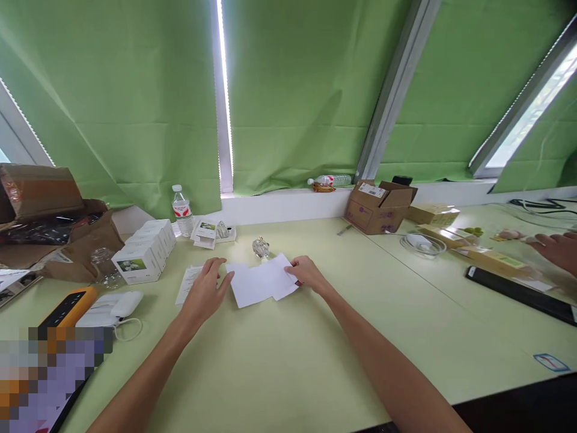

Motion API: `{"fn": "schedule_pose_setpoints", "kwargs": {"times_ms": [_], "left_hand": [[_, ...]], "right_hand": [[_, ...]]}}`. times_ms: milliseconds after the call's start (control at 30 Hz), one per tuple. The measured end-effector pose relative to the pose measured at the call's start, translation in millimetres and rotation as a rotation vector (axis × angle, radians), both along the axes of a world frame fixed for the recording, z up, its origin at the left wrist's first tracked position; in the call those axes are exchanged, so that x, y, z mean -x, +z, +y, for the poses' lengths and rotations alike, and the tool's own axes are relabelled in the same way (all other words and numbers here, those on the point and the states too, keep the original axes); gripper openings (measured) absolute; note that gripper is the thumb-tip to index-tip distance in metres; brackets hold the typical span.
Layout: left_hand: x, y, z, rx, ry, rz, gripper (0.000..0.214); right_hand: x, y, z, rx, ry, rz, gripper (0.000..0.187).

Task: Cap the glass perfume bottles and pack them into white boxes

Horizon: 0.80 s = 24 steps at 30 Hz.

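Paper sheets (261, 282), white and overlapping, lie flat on the pale green table (288, 361), at centre, just in front of me. My right hand (307, 274) is closed on their right edge, thumb and fingers pinching it. My left hand (205, 293) is open, fingers spread, fingertips at the left edge of the paper sheets; contact there I cannot confirm. A printed leaflet (186, 282) lies partly under that hand. A small clear glass object (260, 246) stands just behind the sheets. A row of white boxes (146, 249) sits to the left, a water bottle (182, 210) beyond it. Another person's hand (559, 249) rests at the far right, well apart.
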<state>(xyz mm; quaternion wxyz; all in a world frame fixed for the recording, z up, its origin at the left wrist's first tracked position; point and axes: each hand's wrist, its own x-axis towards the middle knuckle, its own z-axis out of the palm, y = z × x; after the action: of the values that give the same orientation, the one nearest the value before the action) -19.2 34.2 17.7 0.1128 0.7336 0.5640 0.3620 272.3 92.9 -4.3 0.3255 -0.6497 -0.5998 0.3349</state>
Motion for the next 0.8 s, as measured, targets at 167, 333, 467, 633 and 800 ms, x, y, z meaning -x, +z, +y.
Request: {"fn": "schedule_pose_setpoints", "kwargs": {"times_ms": [167,333,467,633,800], "left_hand": [[-2,0.7,5,0.096,-0.009,-0.327,0.048],[-10,0.2,4,0.306,-0.125,-0.748,0.052],[-18,-4.7,-6,0.423,-0.166,-0.848,0.044],[-26,-4.5,-18,0.502,-0.409,-1.047,0.048],[-32,-1.5,-20,0.605,-0.344,-1.128,0.044]], "right_hand": [[-2,8.6,2,-0.059,0.034,0.185,0.017],[12,17.4,-7,-0.108,0.093,0.297,0.020],[30,18.8,-19,-0.130,0.131,0.328,0.019],[44,21.2,-31,-0.201,0.113,0.311,0.018],[48,24.5,-37,-0.208,0.096,0.262,0.019]]}}
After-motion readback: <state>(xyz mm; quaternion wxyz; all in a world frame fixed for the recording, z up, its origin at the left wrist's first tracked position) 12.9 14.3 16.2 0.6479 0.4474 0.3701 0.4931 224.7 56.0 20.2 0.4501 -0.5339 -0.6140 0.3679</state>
